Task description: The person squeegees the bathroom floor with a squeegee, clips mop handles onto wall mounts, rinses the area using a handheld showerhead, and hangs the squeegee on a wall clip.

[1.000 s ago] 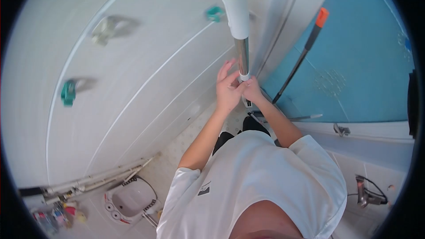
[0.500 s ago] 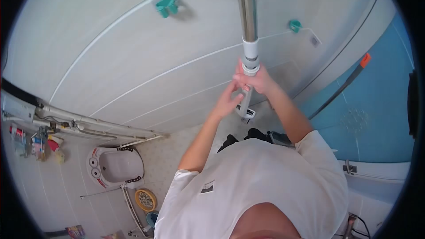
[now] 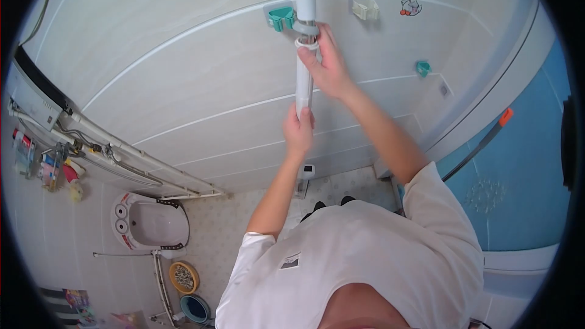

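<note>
A long pole (image 3: 303, 79) with a shiny metal tube and white and grey sleeves stands nearly upright in front of the tiled wall. My left hand (image 3: 298, 131) is closed around its lower white part. Higher up, my right hand (image 3: 329, 67) grips the white section just below a grey collar, its thumb in front and its fingers behind. Beside that collar is a green wall holder (image 3: 281, 19); whether the pole touches it I cannot tell. The top of the pole runs out of view. Below my left hand, a white piece with a dark patch (image 3: 308, 171) shows near the floor.
A cream holder (image 3: 365, 8) and another green holder (image 3: 423, 68) are on the wall. Pipes (image 3: 140, 152) run along the left. A white basin (image 3: 159, 223), a yellow bowl (image 3: 184, 276) and a blue bucket (image 3: 195, 308) stand lower left. A blue panel (image 3: 524, 164) is at right.
Both hands and the pole have gone up and left, next to the green holder. My left hand, half open before, is now wrapped around the pole.
</note>
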A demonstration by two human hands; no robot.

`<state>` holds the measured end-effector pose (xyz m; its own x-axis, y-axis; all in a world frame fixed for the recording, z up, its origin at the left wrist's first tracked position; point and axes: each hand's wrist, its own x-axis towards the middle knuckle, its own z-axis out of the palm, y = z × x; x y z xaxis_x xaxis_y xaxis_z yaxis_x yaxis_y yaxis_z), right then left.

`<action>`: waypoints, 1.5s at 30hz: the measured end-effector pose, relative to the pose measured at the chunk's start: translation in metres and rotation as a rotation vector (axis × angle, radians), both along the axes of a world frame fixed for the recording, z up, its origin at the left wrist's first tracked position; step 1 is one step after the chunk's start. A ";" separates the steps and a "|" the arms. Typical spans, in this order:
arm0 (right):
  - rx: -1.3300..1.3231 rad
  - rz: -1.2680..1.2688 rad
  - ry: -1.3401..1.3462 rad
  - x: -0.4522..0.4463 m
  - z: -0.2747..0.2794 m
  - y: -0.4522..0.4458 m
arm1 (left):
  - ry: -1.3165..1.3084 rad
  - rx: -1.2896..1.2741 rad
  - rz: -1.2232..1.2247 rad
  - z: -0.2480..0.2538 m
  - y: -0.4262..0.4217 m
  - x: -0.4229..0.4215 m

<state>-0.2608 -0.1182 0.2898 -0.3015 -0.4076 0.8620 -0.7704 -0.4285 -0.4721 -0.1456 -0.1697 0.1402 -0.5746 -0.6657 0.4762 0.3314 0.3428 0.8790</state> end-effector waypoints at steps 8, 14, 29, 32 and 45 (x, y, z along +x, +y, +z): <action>0.088 0.189 0.162 -0.022 0.041 -0.007 | 0.036 -0.013 0.070 0.031 -0.034 -0.017; -0.003 0.109 0.086 -0.023 0.035 -0.025 | 0.037 -0.025 0.096 0.037 -0.037 -0.033; 0.010 0.119 -0.042 -0.029 0.045 -0.029 | 0.113 -0.104 0.155 0.074 -0.036 -0.056; 0.039 0.087 -0.027 -0.030 0.042 -0.030 | 0.108 -0.121 0.182 0.074 -0.035 -0.055; -0.091 -0.067 0.002 -0.027 0.034 -0.045 | 0.089 -0.088 0.182 0.067 -0.051 -0.067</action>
<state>-0.2883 -0.1628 0.3235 -0.3236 -0.3070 0.8950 -0.7996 -0.4169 -0.4322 -0.2127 -0.2211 0.2075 -0.4012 -0.7082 0.5809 0.3321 0.4786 0.8128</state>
